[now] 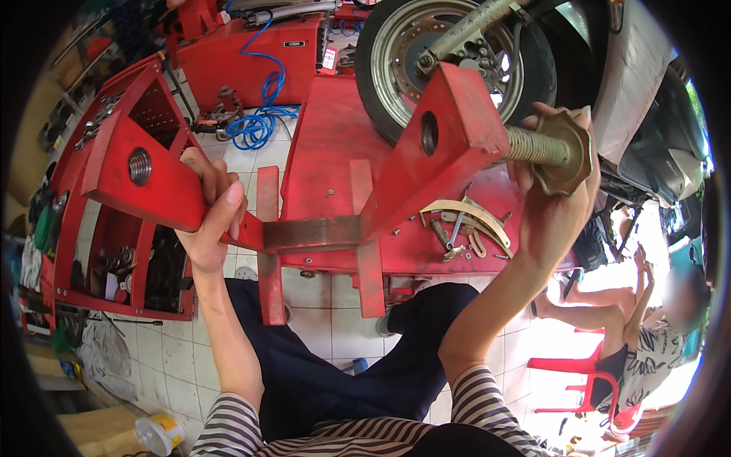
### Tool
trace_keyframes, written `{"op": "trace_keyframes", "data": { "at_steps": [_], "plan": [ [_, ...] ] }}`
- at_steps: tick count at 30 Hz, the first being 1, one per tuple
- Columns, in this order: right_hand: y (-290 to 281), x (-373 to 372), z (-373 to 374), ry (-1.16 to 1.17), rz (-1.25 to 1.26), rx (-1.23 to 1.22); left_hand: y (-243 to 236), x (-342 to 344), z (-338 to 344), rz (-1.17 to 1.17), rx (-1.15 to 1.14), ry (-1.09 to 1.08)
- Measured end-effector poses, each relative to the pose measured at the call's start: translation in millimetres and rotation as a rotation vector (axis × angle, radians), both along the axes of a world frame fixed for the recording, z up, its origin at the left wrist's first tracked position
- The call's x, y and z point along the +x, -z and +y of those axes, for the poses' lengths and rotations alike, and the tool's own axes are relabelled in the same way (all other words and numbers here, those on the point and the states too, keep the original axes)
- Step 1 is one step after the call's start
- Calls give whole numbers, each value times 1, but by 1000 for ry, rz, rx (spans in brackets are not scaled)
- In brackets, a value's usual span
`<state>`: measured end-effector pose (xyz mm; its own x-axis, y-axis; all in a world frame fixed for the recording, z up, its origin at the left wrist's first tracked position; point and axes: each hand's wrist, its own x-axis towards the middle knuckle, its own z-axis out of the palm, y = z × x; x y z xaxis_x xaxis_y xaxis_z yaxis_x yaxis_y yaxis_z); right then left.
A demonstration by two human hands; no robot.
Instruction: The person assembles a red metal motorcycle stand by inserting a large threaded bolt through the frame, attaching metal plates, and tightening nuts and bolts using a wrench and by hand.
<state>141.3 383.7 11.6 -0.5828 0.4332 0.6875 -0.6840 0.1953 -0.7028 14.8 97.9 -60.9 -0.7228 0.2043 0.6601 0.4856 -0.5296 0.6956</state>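
Observation:
A red steel wheel clamp [312,233] is held up before me, its two upright arms joined by a crossbar with two flat bars running across it. My left hand [217,209] is closed around the left arm, below a threaded hole with no screw in it. Out of the right arm sticks a threaded screw [529,145] with a wavy-edged brass-coloured knob [580,156]. My right hand [552,209] is closed on that knob from behind and below, some of its fingers hidden. Beyond the clamp stands a motorcycle's front wheel [381,99].
The red lift platform [327,137] carries curved metal pieces [480,221] and small bolts. A red tool cart [129,305] stands left, a coiled blue hose [255,129] behind it. At right a person [647,343] sits on a red chair [560,365].

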Motion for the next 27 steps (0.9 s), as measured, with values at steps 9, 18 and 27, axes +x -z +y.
{"op": "trace_keyframes", "data": {
  "at_steps": [9,18,27],
  "plan": [
    [-6,5,18,75,-45,259,-1,1,0,9,-2,-49],
    [3,10,29,49,-260,288,-3,1,2,27,-60,-87],
    [-5,10,9,113,-123,536,-2,-2,2,17,-14,-42]
  ]
}}
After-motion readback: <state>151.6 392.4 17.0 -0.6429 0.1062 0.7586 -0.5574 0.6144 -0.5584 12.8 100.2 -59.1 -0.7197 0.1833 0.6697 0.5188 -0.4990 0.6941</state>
